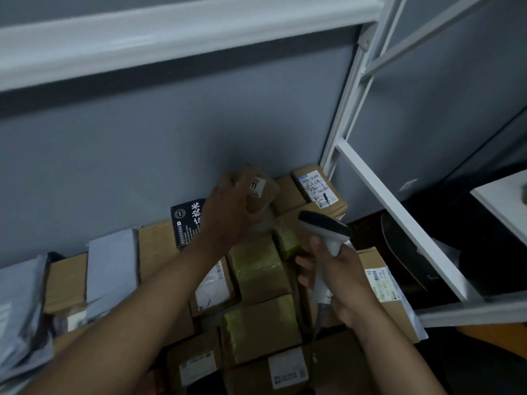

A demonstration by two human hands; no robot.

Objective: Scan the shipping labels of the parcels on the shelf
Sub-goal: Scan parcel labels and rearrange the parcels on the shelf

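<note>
We saw the left hand (225, 212) reaching forward over the heap of parcels, its fingers curled around a small brown box (261, 192) near the back wall. The box was tilted, and a small white sticker (257, 187) with dark digits showed on its upper face, just beyond the fingertips. The picture was blurred there, so we could not tell how tightly the fingers closed or whether the box was lifted clear of the parcels under it.

The right hand (342, 277) gripped the handle of a white scanner (325, 232), fingers wrapped around it and the thumb lying along the near side. The scanner's dark head pointed up and to the left, towards the small box, close to it but apart. A grey cable (319, 312) ran down from the bottom of the handle.

Behind the scanner lay a box with a blue-and-white label (316, 188) against the wall. Yellow-taped boxes (258, 265) sat between the two forearms, and a black printed package (188, 220) stood just left of the left hand. Grey mailer bags (111, 263) lay further left. A box with a barcode label (380, 283) rested just right of the right hand, beside the white shelf frame (399, 220).
</note>
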